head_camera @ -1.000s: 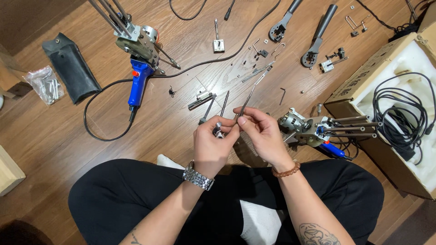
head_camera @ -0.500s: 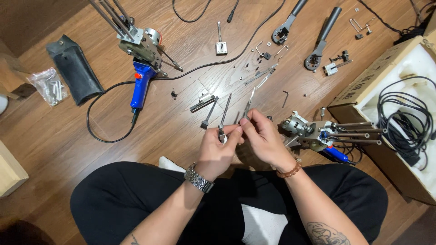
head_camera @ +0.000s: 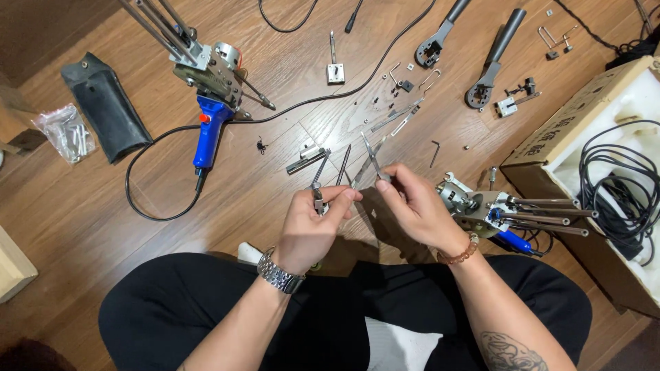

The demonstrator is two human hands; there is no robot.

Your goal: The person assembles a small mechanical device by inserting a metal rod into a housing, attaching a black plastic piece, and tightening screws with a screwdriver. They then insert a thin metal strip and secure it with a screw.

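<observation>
— Rods, thin and grey: where are they, and which way do they run?

— The thin metal rods (head_camera: 342, 167) are in front of the person's lap, over the wooden floor (head_camera: 227, 199). Their long axes run away from the body, with the upper ends tilted a little to the right and the lower ends pinched at the fingers.

— Who holds what?

— The left hand (head_camera: 315, 223) is closed on the lower ends of two rods, fingertips pressed together around a small fitting. The right hand (head_camera: 411, 204) pinches a slim, pointed strip (head_camera: 371, 154) between thumb and forefinger, its tip aimed away. The two hands are near each other, with a small gap between the fingertips.

— What lies around them?

— Just beyond the rod tips is a small metal bracket (head_camera: 307, 158), with loose screws and bars farther out. A blue-handled tool (head_camera: 210, 96) lies up left, its black cord (head_camera: 148, 175) looping across the floor. A second blue-handled assembly (head_camera: 491, 209) sits just beside the right wrist. A cardboard box (head_camera: 550, 154) with coiled cable is on the right.
</observation>
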